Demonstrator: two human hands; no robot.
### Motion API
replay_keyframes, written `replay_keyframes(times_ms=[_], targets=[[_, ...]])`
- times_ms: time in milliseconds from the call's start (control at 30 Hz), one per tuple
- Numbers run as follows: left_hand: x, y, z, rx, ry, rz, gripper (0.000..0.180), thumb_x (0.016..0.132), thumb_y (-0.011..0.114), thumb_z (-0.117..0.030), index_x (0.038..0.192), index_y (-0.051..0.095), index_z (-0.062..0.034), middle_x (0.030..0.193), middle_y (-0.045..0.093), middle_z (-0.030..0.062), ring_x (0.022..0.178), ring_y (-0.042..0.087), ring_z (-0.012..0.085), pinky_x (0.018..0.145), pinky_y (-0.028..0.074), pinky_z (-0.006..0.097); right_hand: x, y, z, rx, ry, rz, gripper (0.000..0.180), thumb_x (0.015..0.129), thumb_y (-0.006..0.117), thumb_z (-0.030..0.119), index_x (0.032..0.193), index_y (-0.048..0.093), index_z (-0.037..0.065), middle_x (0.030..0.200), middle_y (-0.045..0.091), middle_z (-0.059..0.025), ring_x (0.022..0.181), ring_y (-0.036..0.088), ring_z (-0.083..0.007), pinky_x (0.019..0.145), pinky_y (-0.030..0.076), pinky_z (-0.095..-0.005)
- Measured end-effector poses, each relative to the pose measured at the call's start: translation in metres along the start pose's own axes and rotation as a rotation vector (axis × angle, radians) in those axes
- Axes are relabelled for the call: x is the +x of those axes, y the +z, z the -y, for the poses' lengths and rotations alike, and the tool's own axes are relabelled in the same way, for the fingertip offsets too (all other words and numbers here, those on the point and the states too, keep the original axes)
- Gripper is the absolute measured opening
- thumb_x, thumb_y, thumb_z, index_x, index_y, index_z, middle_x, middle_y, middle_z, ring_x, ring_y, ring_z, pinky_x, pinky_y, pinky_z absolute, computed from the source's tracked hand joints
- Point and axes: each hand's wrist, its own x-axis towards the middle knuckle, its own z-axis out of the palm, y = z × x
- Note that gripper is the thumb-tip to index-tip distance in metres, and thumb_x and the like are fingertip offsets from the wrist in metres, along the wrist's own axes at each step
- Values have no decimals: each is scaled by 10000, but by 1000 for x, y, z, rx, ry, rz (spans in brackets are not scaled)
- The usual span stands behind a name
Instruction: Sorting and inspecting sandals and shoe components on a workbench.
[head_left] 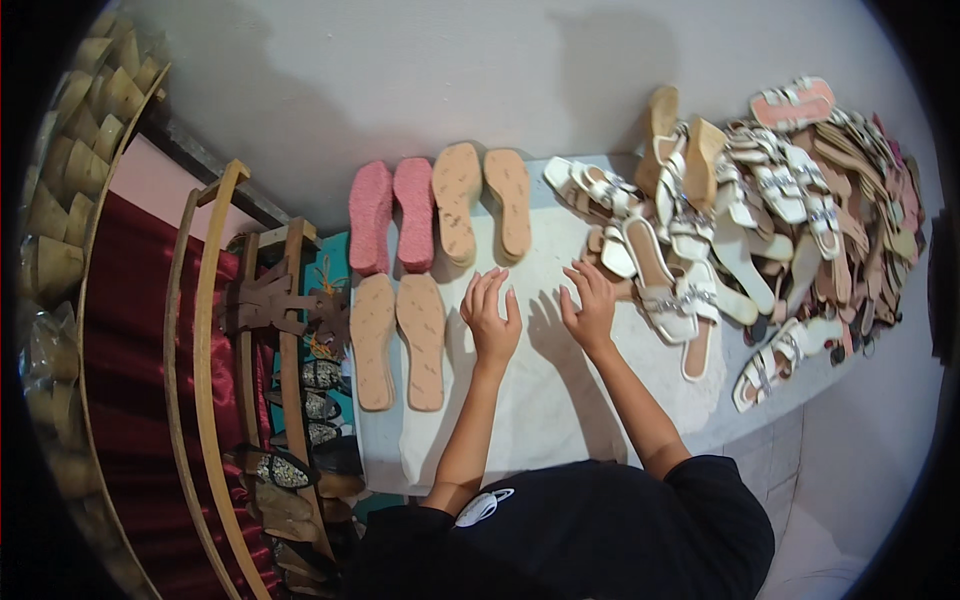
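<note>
Item: white strapped sandals (672, 262), a loose heap on the white cloth (545, 395), lying just right of the right hand (590, 300). The nearest sandal touches or nearly touches the fingertips; which of the two cannot be told.

Handling, as judged: light, flat-soled, fairly stiff along the sole but flexible at the straps. The metal buckle trim on the straps could snag its neighbours in the heap. Best taken by the sole edge or heel end, not by the strap, since the pairs lie overlapped and a pull on a strap would drag others along.

Related stock: further sandals, tan and pink (850, 190), piled beyond the white heap, farther right. Left of the white heap, well apart: tan soles (400, 340) laid bottom-up in pairs, more tan soles (485, 205) above them, and pink soles (392, 215) beside those.

Right hand: palm down over the cloth, fingers spread, holding nothing, forearm (635, 400) running up from the lower edge.

Left hand (492, 315): farther left of the white heap, between it and the tan soles, palm down, fingers loosely spread and raised, empty.

Also present: a wooden rack (290, 330) with decorated shoes, far left of the heap.
</note>
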Motion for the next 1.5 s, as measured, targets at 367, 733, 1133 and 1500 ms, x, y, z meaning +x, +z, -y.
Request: replay_keyframes(times_ms=[367,733,1133,1500], targets=[[-108,58,-126,-183,100,382,259,784,542,-124,1041,567,-114,1111,530,33,1129,426,251,938,265,380,-125,-160,-48,-218,310,36,294,744,589,170,1029,575,102,1128,516,-59,1064,466,-231,870,308,-378],[-150,166,-227,-152,223,488,351,746,582,-185,1090,536,-139,1129,507,34,1162,382,253,943,196,468,-148,-257,-132,-395,322,11,300,737,583,187,1029,568,118,1139,504,-66,1154,384,-272,924,236,-442],[-115,301,-276,241,572,496,595,677,620,-151,1232,416,-79,1215,457,51,1228,321,272,960,157,580,-102,-314,-224,-328,150,-22,310,716,589,180,1020,573,118,1160,484,-71,1156,383,-279,920,263,-427],[-91,289,-312,156,521,391,620,653,666,-159,1221,425,-104,1168,489,37,1069,469,187,960,144,511,-105,-330,-262,-184,149,-9,386,730,579,170,1107,531,101,1203,454,-109,1172,350,-322,950,241,-438]])
